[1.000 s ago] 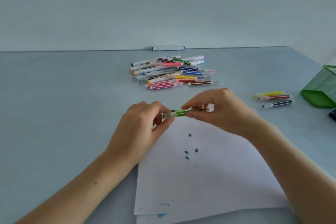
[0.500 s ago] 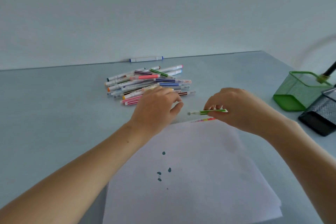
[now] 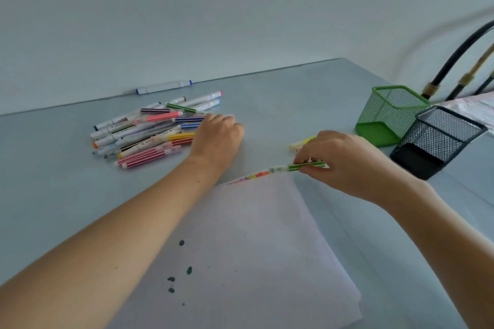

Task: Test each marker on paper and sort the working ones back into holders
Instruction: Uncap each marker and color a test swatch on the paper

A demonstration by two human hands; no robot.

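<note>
My right hand (image 3: 344, 163) pinches a green striped marker (image 3: 294, 167), held level just above the far edge of the white paper (image 3: 254, 235), its capped end pointing left. Over the right end of the pile of coloured markers (image 3: 149, 128), my left hand (image 3: 217, 136) lies palm down; its fingertips are hidden, so I cannot tell if it grips one. Several dark green test dots (image 3: 181, 243) mark the paper. A green mesh holder (image 3: 387, 115) and a black mesh holder (image 3: 438, 139) stand at the right, both looking empty.
A yellow marker (image 3: 302, 142) lies on the table partly behind my right hand. A white marker with blue ends (image 3: 163, 87) rests against the wall. Dark cables (image 3: 454, 59) rise behind the holders. A pale cloth lies at the far right edge.
My left hand let go of the green marker and moved away to the pile. My right hand kept the marker. The view swung right, and both holders came into sight.
</note>
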